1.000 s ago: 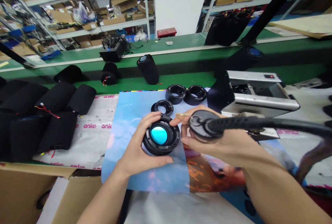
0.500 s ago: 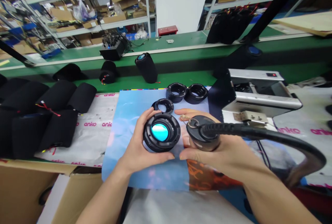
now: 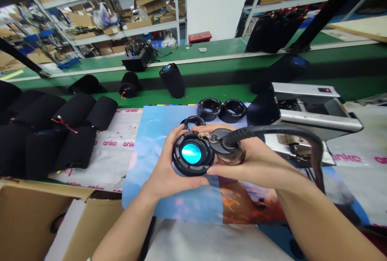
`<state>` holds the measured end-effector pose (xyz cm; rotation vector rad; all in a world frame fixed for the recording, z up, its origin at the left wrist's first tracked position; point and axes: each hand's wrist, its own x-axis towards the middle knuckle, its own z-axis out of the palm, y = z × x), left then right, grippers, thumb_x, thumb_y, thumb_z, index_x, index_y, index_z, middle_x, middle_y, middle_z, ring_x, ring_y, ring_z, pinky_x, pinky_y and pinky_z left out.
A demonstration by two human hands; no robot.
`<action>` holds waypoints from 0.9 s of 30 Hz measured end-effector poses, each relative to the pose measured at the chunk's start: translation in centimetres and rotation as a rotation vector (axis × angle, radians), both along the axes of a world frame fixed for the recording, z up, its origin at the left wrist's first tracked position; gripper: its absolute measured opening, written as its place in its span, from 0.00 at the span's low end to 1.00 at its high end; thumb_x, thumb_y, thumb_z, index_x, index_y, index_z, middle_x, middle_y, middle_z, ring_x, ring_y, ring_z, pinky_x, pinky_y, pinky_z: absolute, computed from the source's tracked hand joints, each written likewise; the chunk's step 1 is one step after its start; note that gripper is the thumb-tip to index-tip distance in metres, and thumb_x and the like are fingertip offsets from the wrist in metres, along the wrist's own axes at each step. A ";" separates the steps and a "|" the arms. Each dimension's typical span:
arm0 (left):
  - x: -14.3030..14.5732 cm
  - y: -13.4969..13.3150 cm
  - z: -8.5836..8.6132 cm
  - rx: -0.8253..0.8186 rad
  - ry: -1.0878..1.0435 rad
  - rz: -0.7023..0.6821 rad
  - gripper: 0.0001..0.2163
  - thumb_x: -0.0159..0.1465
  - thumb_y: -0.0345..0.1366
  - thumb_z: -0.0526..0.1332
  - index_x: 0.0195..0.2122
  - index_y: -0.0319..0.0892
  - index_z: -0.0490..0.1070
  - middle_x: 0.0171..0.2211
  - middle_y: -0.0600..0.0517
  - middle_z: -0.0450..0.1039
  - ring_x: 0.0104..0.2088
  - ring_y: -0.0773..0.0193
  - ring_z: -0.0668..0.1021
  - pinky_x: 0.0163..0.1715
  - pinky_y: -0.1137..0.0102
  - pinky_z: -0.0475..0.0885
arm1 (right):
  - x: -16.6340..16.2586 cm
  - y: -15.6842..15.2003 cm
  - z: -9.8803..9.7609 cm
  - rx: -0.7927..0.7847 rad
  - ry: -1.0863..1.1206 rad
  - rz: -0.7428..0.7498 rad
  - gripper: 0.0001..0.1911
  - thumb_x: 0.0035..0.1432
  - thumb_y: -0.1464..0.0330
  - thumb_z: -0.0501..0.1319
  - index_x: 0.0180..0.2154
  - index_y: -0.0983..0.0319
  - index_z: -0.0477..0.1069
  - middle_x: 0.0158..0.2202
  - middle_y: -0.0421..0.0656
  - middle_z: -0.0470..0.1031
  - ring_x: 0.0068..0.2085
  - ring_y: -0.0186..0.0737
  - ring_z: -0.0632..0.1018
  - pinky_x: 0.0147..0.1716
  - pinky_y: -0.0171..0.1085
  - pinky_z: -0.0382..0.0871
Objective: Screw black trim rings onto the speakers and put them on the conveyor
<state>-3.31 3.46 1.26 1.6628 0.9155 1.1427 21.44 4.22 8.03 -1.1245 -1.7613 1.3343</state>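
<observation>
My left hand (image 3: 169, 172) is curled round a round black speaker end ring (image 3: 178, 160) with a shiny blue disc (image 3: 191, 154) in its centre. In my right hand (image 3: 256, 164) is a corded electric screwdriver (image 3: 225, 148), seen from its top end, with a metal loop and a thick black cable (image 3: 290, 130). Its lower end is hidden below its body. My right fingers meet the ring's right side. Just behind lies another black ring (image 3: 195, 122), and two more black rings, one left (image 3: 208, 108) and one right (image 3: 233, 109), stand at the back of the blue printed sheet (image 3: 145, 144).
On the left lie several black fabric-covered cylinders (image 3: 74, 111) with red wires. One upright cylinder (image 3: 172, 80) stands at the back. A silver metal machine (image 3: 314, 111) occupies the right side. An open cardboard box (image 3: 99, 224) sits at the near left edge.
My right hand and the screwdriver have moved left, up against the ring. The fingers of my right hand now touch it. The whole view has shifted slightly.
</observation>
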 end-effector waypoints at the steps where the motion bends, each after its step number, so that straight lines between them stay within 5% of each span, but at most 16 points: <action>1: 0.3 -0.1 -0.1 -0.001 -0.013 0.012 0.58 0.49 0.54 0.87 0.76 0.55 0.57 0.72 0.40 0.71 0.72 0.36 0.77 0.72 0.47 0.74 | 0.0 -0.1 0.0 0.001 0.027 -0.040 0.36 0.54 0.60 0.79 0.63 0.57 0.79 0.66 0.46 0.78 0.64 0.52 0.83 0.62 0.44 0.86; 4: 1.5 -0.4 -0.7 0.006 -0.050 0.092 0.58 0.48 0.57 0.86 0.74 0.55 0.57 0.71 0.41 0.71 0.71 0.36 0.77 0.72 0.45 0.74 | 0.0 -0.8 -0.1 0.108 0.138 -0.297 0.33 0.50 0.59 0.83 0.57 0.56 0.82 0.60 0.44 0.81 0.59 0.52 0.85 0.61 0.47 0.87; 9: 3.5 -0.9 -0.8 -0.011 -0.039 0.202 0.60 0.46 0.55 0.88 0.73 0.54 0.53 0.69 0.40 0.70 0.67 0.37 0.80 0.67 0.47 0.78 | 0.5 -2.4 0.1 0.295 0.069 -0.601 0.29 0.55 0.57 0.82 0.56 0.52 0.80 0.65 0.42 0.78 0.68 0.54 0.80 0.76 0.58 0.73; 12: 3.6 -1.1 0.0 -0.047 0.009 0.123 0.55 0.54 0.46 0.84 0.75 0.54 0.51 0.71 0.40 0.68 0.69 0.38 0.78 0.68 0.48 0.77 | 0.5 -3.2 -0.5 0.280 0.002 -0.580 0.32 0.54 0.52 0.82 0.57 0.53 0.78 0.64 0.44 0.79 0.64 0.55 0.82 0.71 0.58 0.79; 16: 3.2 -1.1 0.7 -0.083 0.030 0.062 0.50 0.56 0.39 0.80 0.75 0.51 0.54 0.74 0.39 0.64 0.74 0.36 0.73 0.73 0.44 0.71 | -0.4 -4.0 -2.1 0.405 -0.027 -0.508 0.30 0.58 0.52 0.80 0.58 0.53 0.79 0.59 0.43 0.82 0.58 0.48 0.86 0.57 0.41 0.89; 21: 3.5 -0.9 0.6 -0.024 -0.002 0.055 0.43 0.55 0.43 0.83 0.70 0.51 0.66 0.67 0.44 0.75 0.68 0.36 0.79 0.71 0.42 0.74 | -1.4 -4.6 -3.1 0.395 -0.058 -0.450 0.25 0.63 0.55 0.77 0.58 0.53 0.77 0.63 0.42 0.79 0.61 0.46 0.85 0.61 0.40 0.87; 27: 2.7 -1.0 -1.1 0.196 0.166 0.063 0.47 0.61 0.48 0.81 0.75 0.48 0.58 0.72 0.35 0.72 0.72 0.30 0.75 0.73 0.36 0.69 | -1.2 -4.7 -3.0 0.447 -0.120 -0.417 0.25 0.66 0.59 0.75 0.61 0.51 0.73 0.65 0.39 0.77 0.64 0.40 0.83 0.61 0.33 0.85</action>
